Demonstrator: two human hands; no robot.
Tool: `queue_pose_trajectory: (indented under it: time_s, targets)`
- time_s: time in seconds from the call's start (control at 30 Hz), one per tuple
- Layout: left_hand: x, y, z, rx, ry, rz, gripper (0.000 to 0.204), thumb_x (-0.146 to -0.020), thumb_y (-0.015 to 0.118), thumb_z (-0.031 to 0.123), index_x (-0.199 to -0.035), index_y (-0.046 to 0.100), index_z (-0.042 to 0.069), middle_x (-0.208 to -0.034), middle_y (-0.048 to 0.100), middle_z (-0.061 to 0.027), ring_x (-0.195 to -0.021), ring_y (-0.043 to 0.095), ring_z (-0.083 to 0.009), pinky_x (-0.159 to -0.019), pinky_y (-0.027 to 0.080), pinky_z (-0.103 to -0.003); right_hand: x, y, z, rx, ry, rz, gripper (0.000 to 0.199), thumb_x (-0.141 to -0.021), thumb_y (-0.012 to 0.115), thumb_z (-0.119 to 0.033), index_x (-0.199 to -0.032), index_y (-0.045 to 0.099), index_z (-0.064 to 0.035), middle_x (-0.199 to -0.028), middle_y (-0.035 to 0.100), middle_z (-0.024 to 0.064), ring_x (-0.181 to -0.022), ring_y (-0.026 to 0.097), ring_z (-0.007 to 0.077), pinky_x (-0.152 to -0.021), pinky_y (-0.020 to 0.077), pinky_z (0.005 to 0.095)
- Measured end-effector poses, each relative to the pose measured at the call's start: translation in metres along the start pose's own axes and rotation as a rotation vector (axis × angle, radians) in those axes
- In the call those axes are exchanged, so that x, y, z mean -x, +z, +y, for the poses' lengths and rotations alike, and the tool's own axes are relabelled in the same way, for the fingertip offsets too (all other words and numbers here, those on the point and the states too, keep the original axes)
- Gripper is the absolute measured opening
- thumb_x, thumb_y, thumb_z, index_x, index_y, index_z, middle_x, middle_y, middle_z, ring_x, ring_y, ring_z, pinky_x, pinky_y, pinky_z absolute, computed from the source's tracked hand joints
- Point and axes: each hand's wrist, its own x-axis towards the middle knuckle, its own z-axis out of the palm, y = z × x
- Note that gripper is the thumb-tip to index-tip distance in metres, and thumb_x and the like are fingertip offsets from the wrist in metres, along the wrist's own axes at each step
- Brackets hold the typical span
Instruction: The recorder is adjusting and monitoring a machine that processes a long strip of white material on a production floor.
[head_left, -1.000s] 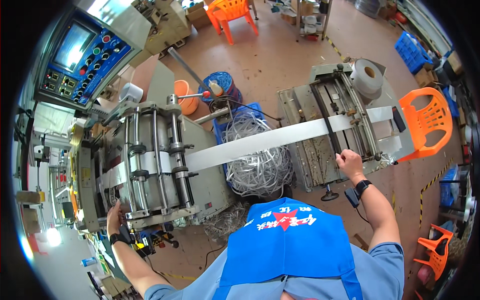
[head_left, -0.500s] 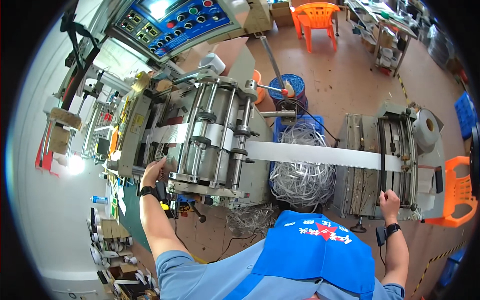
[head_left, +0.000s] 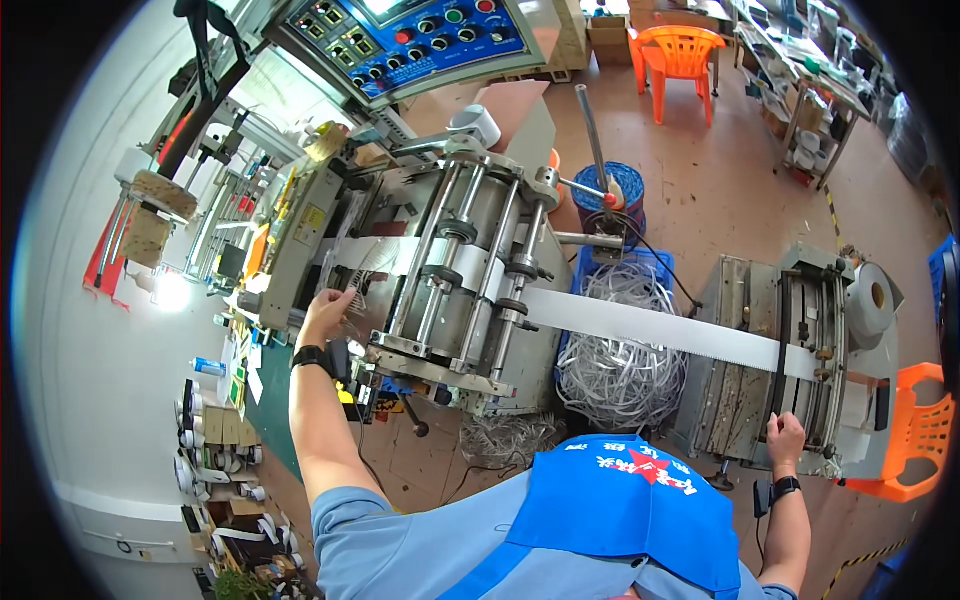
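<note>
A white paper strip (head_left: 660,325) with one toothed edge runs between two machines. At the roller machine (head_left: 460,265) on the left, my left hand (head_left: 326,316) reaches to the strip's near edge, beside a curved, comb-like fringe (head_left: 368,272). Its fingers are drawn together; what they pinch, if anything, is too small to make out. My right hand (head_left: 786,438) is curled closed at the near side of the right-hand machine (head_left: 735,350), by the lower end of a black bar (head_left: 779,350). Its palm is hidden. Both wrists wear dark bands.
Between the machines, a blue crate (head_left: 664,262) holds tangled white offcuts (head_left: 620,350). A control panel (head_left: 410,45) overhangs the far left. Orange chairs stand at the back (head_left: 680,60) and far right (head_left: 912,430). A lever handle (head_left: 412,415) juts from the roller machine's near side.
The whole view has shifted, so the machines sit farther right and lower. My left fingertips have moved slightly farther in toward the strip. My right hand stays by the bar's end.
</note>
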Motion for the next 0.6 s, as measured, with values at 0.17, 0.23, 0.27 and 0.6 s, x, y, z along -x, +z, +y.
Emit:
queue_pose_trajectory:
  time_s: [0.17, 0.23, 0.27, 0.6]
  targets:
    - [-0.031, 0.013, 0.015, -0.138, 0.427, 0.047, 0.046, -0.090, 0.063, 0.043, -0.112, 0.061, 0.003, -0.081, 0.065, -0.0102, -0.066, 0.064, -0.0172, -0.058, 0.051, -0.030, 0.001, 0.004, 0.004, 0.034, 0.024, -0.011, 0.027, -0.086, 0.063, -0.021, -0.070, 0.051, -0.0029, -0.068, 0.054, 0.0157, -0.064, 0.055, 0.0356, -0.060, 0.0443, 0.0445]
    - [-0.032, 0.012, 0.035, 0.093, 0.250, -0.078, 0.044, -0.090, 0.062, 0.041, -0.113, 0.061, 0.004, -0.082, 0.066, -0.0108, -0.069, 0.065, -0.0188, -0.061, 0.052, -0.031, 0.002, 0.006, 0.005, 0.044, 0.034, -0.008, 0.027, -0.086, 0.063, -0.021, -0.070, 0.050, -0.0029, -0.068, 0.055, 0.0157, -0.065, 0.055, 0.0356, -0.060, 0.0444, 0.0446]
    - [-0.030, 0.010, 0.045, 0.324, 0.061, -0.204, 0.042, -0.091, 0.061, 0.039, -0.114, 0.060, 0.004, -0.083, 0.067, -0.0115, -0.073, 0.066, -0.0203, -0.064, 0.053, -0.033, 0.002, 0.007, 0.006, 0.057, 0.034, -0.005, 0.027, -0.086, 0.063, -0.020, -0.070, 0.050, -0.0029, -0.068, 0.054, 0.0157, -0.065, 0.055, 0.0356, -0.060, 0.0443, 0.0446]
    - [-0.032, 0.041, 0.088, -0.328, 0.466, 0.078, 0.037, -0.091, 0.058, 0.031, -0.117, 0.061, 0.005, -0.089, 0.069, -0.0181, -0.077, 0.068, -0.0296, -0.069, 0.053, -0.037, 0.003, 0.013, 0.010, 0.123, 0.052, 0.018, 0.028, -0.087, 0.063, -0.020, -0.070, 0.049, -0.0029, -0.068, 0.054, 0.0156, -0.065, 0.055, 0.0359, -0.060, 0.0440, 0.0450]
